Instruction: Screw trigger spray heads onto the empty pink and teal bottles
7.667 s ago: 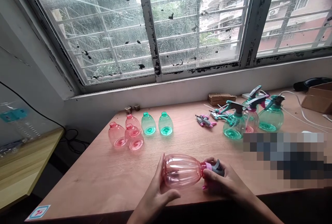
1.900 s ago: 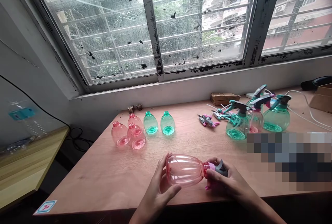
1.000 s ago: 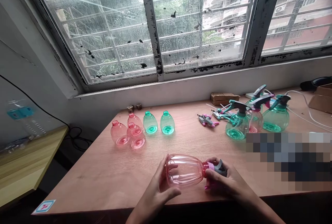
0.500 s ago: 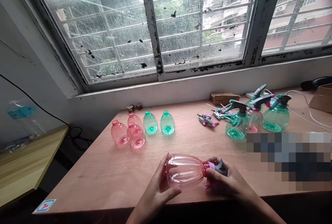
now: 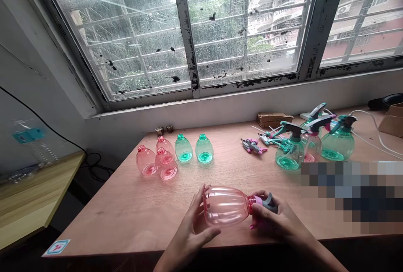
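A clear pink spray bottle point(image 5: 226, 207) lies on its side above the table's front part, base to the left and spray head to the right. Around its base curves my left hand point(image 5: 197, 223), fingers on the far side and thumb below. My right hand point(image 5: 273, 215) is closed on the pink collar and grey spray head point(image 5: 267, 203) at the neck; part of the head is hidden by the fingers. Behind are several open-necked bottles: pink bottles point(image 5: 166, 165) at the left and two green bottles point(image 5: 204, 149) beside them.
Loose spray heads point(image 5: 253, 146) lie toward the back right, beside a brown block point(image 5: 273, 119). Assembled spray bottles point(image 5: 337, 142) stand farther right, with a white cable behind. A blurred patch covers the table's right side. A lower wooden surface point(image 5: 37, 196) is at the left.
Both hands keep their places on the pink spray bottle. Highlights on the bottle have shifted slightly, and the whole view has moved a little.
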### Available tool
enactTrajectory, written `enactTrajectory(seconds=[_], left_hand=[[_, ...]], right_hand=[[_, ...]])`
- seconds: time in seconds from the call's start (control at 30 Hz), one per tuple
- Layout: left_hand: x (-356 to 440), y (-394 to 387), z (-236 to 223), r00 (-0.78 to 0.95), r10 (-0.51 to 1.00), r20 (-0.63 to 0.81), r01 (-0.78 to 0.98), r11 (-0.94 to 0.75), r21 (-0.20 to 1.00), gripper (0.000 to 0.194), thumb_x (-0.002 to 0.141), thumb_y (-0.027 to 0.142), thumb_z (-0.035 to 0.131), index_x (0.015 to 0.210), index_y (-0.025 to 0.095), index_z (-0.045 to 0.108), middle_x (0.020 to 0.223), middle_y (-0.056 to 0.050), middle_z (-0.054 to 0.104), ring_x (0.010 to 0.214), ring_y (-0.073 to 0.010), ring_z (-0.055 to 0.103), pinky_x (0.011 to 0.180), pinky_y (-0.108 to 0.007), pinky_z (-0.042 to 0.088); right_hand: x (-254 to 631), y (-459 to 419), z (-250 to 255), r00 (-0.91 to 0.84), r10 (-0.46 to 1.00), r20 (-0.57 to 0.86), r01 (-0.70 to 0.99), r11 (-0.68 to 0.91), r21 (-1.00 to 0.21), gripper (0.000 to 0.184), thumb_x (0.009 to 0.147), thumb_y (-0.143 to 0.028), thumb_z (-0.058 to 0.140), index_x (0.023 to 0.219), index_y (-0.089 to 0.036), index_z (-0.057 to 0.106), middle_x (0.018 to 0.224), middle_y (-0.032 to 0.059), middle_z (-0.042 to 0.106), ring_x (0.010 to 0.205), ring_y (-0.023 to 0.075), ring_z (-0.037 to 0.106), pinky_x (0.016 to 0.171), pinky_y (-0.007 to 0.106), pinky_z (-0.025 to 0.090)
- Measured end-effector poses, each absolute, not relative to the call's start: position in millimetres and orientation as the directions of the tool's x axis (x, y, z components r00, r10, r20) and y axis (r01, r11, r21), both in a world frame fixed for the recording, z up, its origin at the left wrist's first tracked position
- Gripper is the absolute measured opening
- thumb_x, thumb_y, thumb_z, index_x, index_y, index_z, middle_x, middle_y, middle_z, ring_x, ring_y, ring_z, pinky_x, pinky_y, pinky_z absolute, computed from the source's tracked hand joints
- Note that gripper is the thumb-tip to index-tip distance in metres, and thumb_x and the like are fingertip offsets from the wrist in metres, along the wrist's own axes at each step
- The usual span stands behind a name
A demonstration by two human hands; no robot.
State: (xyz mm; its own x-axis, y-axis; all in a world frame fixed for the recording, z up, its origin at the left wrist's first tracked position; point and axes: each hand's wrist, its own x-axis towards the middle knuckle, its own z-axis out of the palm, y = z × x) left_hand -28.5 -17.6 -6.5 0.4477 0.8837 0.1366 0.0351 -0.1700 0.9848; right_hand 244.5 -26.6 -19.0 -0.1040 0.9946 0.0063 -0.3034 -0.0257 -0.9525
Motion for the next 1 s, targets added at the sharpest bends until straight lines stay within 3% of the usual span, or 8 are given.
enactTrajectory(seconds=[0.13,0.3,0.43,0.5,0.6,0.73,0.87,1.0], left_hand=[[-25.7,-20.8,-5.5,0.404,0.889,0.215,0.119,-0.284,0.951,0.074,0.093,0.032,0.067,0.155,0.044,0.028,0.169,0.0,0.018,0.153,-0.0306,0.025,0.126,-0.052,0.015],[-25.4,-17.7,-2.3,0.412,0.902,0.126,0.133,-0.197,0.971,0.115,0.075,0.029,0.086,0.159,0.041,0.008,0.166,-0.004,0.028,0.153,-0.0302,0.023,0.126,-0.05,0.015],[-26.9,-15.2,-4.0,0.384,0.915,0.127,0.157,-0.2,0.967,0.104,0.07,0.029,0.09,0.156,0.033,0.031,0.164,-0.007,0.033,0.153,-0.0345,0.022,0.126,-0.049,0.016],[-26.8,-15.6,-7.0,0.399,0.901,0.171,0.145,-0.246,0.959,0.096,0.075,0.029,0.086,0.155,0.036,0.033,0.165,-0.005,0.03,0.152,-0.0335,0.026,0.126,-0.048,0.018],[-25.1,-17.2,-9.9,0.422,0.886,0.191,0.094,-0.252,0.963,0.088,0.087,0.03,0.075,0.156,0.044,0.023,0.168,-0.002,0.024,0.15,-0.0305,0.033,0.125,-0.048,0.022],[-24.0,-18.0,-7.1,0.423,0.898,0.117,0.074,-0.163,0.984,0.118,0.073,0.027,0.087,0.159,0.039,0.008,0.166,-0.007,0.029,0.147,-0.0338,0.038,0.124,-0.051,0.024],[-25.6,-17.2,-5.4,0.407,0.909,0.085,0.052,-0.116,0.992,0.099,0.08,0.035,0.082,0.159,0.033,0.023,0.166,-0.009,0.028,0.148,-0.0367,0.035,0.124,-0.054,0.023],[-25.7,-16.9,-8.7,0.432,0.891,0.141,0.057,-0.182,0.982,0.09,0.086,0.034,0.076,0.157,0.04,0.022,0.167,-0.004,0.026,0.148,-0.0333,0.035,0.125,-0.053,0.018]], right_hand=[[244.6,-26.3,-18.2,-0.11,0.994,0.008,-0.341,-0.03,-0.94,0.037,0.077,-0.044,0.083,0.094,-0.017,0.065,0.071,-0.0006,0.071,0.057,0.0176,0.069,0.062,0.034,0.059],[244.6,-26.9,-17.1,-0.11,0.994,-0.001,-0.345,-0.039,-0.938,0.037,0.077,-0.043,0.084,0.095,-0.017,0.064,0.071,-0.0001,0.071,0.058,0.0178,0.068,0.063,0.034,0.06],[245.3,-26.3,-19.3,-0.132,0.991,0.008,-0.327,-0.036,-0.944,0.036,0.078,-0.043,0.083,0.095,-0.017,0.065,0.07,-0.0003,0.071,0.059,0.0178,0.07,0.064,0.033,0.059],[245.4,-26.0,-19.9,-0.139,0.99,0.015,-0.318,-0.031,-0.948,0.036,0.079,-0.043,0.082,0.095,-0.017,0.064,0.07,0.0003,0.072,0.059,0.0175,0.07,0.063,0.031,0.059],[245.0,-26.0,-19.1,-0.127,0.992,0.001,-0.325,-0.041,-0.945,0.036,0.078,-0.044,0.083,0.094,-0.017,0.064,0.07,-0.0004,0.072,0.059,0.0173,0.069,0.063,0.031,0.059],[244.3,-26.3,-16.7,-0.11,0.994,0.005,-0.308,-0.029,-0.951,0.038,0.076,-0.046,0.083,0.092,-0.018,0.064,0.07,-0.0004,0.072,0.058,0.0179,0.07,0.062,0.031,0.058],[243.3,-25.9,-16.2,-0.097,0.995,0.012,-0.27,-0.015,-0.963,0.041,0.074,-0.05,0.083,0.09,-0.017,0.065,0.067,0.001,0.072,0.056,0.0192,0.069,0.059,0.032,0.057],[242.2,-26.2,-15.8,-0.067,0.998,-0.005,-0.283,-0.024,-0.959,0.043,0.071,-0.053,0.084,0.089,-0.018,0.065,0.068,0.0009,0.071,0.056,0.0202,0.069,0.062,0.036,0.058]])
